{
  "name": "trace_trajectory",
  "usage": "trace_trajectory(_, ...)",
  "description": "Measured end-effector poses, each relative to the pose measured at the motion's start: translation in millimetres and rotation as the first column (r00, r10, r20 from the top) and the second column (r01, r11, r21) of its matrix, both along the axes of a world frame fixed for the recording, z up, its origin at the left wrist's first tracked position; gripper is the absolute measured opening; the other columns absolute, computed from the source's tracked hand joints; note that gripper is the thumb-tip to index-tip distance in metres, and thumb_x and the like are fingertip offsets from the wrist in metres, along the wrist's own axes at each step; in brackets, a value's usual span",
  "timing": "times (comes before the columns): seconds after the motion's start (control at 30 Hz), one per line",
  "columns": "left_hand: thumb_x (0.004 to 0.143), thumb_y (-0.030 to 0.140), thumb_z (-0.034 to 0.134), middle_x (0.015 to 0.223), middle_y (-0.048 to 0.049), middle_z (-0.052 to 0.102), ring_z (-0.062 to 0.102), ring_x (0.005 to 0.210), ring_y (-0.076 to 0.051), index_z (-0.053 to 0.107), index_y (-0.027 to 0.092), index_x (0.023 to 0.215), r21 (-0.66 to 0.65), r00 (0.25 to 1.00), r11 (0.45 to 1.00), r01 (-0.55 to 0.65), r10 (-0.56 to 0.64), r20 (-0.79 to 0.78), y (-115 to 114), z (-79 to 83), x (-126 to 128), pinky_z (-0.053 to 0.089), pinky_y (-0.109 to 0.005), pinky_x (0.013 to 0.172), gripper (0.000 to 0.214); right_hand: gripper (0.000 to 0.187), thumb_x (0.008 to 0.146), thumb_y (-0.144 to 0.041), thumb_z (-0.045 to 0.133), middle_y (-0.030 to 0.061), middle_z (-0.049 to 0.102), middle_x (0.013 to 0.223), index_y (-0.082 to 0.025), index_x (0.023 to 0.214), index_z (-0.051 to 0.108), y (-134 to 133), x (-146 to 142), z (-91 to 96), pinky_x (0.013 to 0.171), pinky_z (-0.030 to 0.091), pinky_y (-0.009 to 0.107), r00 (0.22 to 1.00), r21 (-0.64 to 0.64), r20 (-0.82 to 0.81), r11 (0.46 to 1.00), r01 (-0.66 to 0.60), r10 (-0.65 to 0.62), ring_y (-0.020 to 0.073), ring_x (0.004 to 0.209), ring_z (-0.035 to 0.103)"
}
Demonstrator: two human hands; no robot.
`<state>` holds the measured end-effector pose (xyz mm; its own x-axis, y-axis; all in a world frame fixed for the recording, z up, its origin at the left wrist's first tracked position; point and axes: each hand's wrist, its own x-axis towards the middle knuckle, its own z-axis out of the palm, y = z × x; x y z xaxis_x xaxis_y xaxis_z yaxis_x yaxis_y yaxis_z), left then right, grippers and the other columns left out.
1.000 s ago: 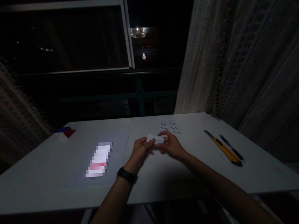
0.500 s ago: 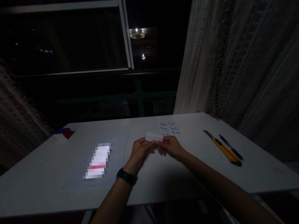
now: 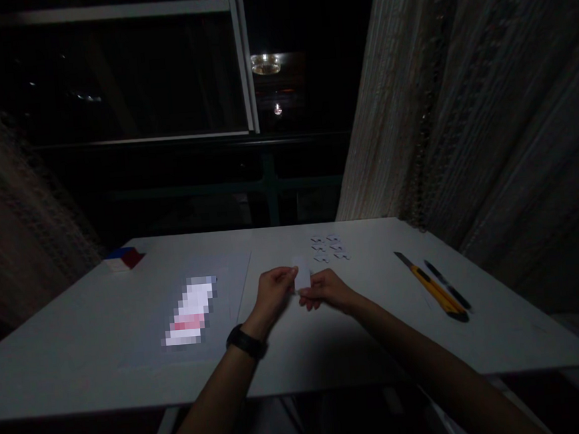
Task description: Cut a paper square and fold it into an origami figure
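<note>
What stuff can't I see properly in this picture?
Head view: white paper slip, partly covered by the left hand and right hand.
Head view: lit screen, its contents hidden by pixel blocks.
Head view: small marked pieces, marks too small to read.
Head view: forearms, cut off by the bottom edge.

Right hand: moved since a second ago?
Yes: slightly toward the person, judged against the six small paper pieces with black marks. The right hand overlapped the near-left piece then; now all six show.
</note>
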<state>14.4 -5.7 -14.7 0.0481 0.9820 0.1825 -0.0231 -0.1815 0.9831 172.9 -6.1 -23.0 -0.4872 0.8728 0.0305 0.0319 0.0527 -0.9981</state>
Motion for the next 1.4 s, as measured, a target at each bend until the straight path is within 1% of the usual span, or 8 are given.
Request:
trace_trajectory(0.1, 0.068, 0.043, 0.06, 0.052, -0.0002, 0.056, 0.049, 0.05, -0.011, 0.063, 0.012, 0.064, 0.092, 0.992, 0.996, -0.007, 0.019, -0.126, 1, -2.4, 0, 0.037, -0.022, 0.048, 0.031, 0.036, 0.064, -0.043, 0.065, 0.0092, 0.067, 0.065, -0.008, 0.067, 0.065, -2, -2, -0.9, 0.042, 0.041, 0.019, 0.998, 0.009, 0.04, 0.999, -0.053, 0.053, 0.0115, 0.049, 0.059)
trace_trajectory(0.23, 0.072, 0.042, 0.055, 0.056, -0.0015, 0.059, 0.052, 0.055, -0.013, 0.065, 0.013, 0.066, 0.168, 0.969, 0.986, -0.011, 0.052, -0.243, -1, -1.4, 0, 0.039, -0.022, 0.052, 0.031, 0.037, 0.063, -0.045, 0.065, 0.0078, 0.066, 0.058, -0.008, 0.062, 0.063, -1, -5, -3.0, 0.04, 0.04, 0.019, 0.999, 0.001, 0.045, 1.0, 0.006, -0.006, 0.0111, 0.044, 0.058)
trace_trajectory(0.5, 0.078, 0.033, 0.05, 0.095, -0.0068, 0.067, 0.06, 0.084, -0.02, 0.065, 0.018, 0.101, 0.26, 0.962, 0.966, -0.009, 0.079, -0.26, -10, -0.9, 6, 0.043, -0.028, 0.077, 0.031, 0.043, 0.065, -0.051, 0.061, 0.0084, 0.065, 0.054, -0.008, 0.065, 0.06, 1, -11, -5.4, 0.037, 0.04, 0.02, 0.981, -0.144, -0.081, 0.976, 0.161, -0.174, 0.0124, 0.04, 0.057)
trace_trajectory(0.67, 0.08, 0.029, 0.048, 0.09, -0.0073, 0.067, 0.059, 0.082, -0.02, 0.067, 0.02, 0.097, 0.34, 0.932, 0.94, -0.008, 0.129, -0.338, -9, -0.6, 5, 0.042, -0.029, 0.077, 0.027, 0.037, 0.061, -0.046, 0.067, 0.0085, 0.065, 0.058, -0.009, 0.062, 0.061, 4, -9, -5.4, 0.04, 0.042, 0.021, 0.968, -0.147, -0.106, 0.966, 0.211, -0.228, 0.0114, 0.044, 0.057)
trace_trajectory(0.77, 0.079, 0.028, 0.049, 0.09, -0.0072, 0.067, 0.058, 0.082, -0.02, 0.067, 0.021, 0.095, 0.344, 0.93, 0.939, -0.028, 0.151, -0.335, -10, 1.8, 4, 0.041, -0.03, 0.077, 0.025, 0.035, 0.058, -0.044, 0.07, 0.0056, 0.063, 0.052, -0.011, 0.056, 0.058, 3, -10, -6.2, 0.038, 0.039, 0.019, 0.937, -0.135, -0.134, 0.942, 0.306, -0.324, 0.009, 0.04, 0.052)
trace_trajectory(0.97, 0.077, 0.029, 0.053, 0.088, -0.0073, 0.067, 0.059, 0.079, -0.019, 0.068, 0.021, 0.095, 0.382, 0.938, 0.923, -0.055, 0.179, -0.297, -14, 4.1, 4, 0.042, -0.028, 0.076, 0.024, 0.032, 0.058, -0.041, 0.071, 0.0044, 0.062, 0.054, -0.012, 0.057, 0.057, -1, -16, -5.4, 0.038, 0.037, 0.021, 0.901, -0.168, -0.23, 0.927, 0.335, -0.368, 0.0085, 0.04, 0.049)
trace_trajectory(1.17, 0.073, 0.03, 0.058, 0.084, -0.007, 0.069, 0.061, 0.078, -0.02, 0.07, 0.02, 0.088, 0.295, 0.957, 0.953, -0.067, 0.145, -0.251, -11, 0.5, 6, 0.045, -0.03, 0.073, 0.022, 0.028, 0.058, -0.033, 0.071, -0.004, 0.046, 0.037, -0.014, 0.05, 0.053, 1, -14, -6.1, 0.031, 0.023, 0.02, 0.875, -0.146, -0.264, 0.914, 0.379, -0.405, 0.0053, 0.031, 0.034)
trace_trajectory(1.4, 0.069, 0.03, 0.062, 0.083, -0.007, 0.069, 0.062, 0.077, -0.02, 0.071, 0.018, 0.082, 0.207, 0.976, 0.972, -0.115, 0.149, -0.157, -8, -0.9, 7, 0.045, -0.03, 0.073, 0.02, 0.038, 0.063, -0.047, 0.064, 0.0014, 0.052, 0.038, -0.013, 0.05, 0.054, 4, -9, -5.6, 0.029, 0.023, 0.021, 0.892, -0.171, -0.239, 0.92, 0.351, -0.385, 0.0072, 0.029, 0.037)
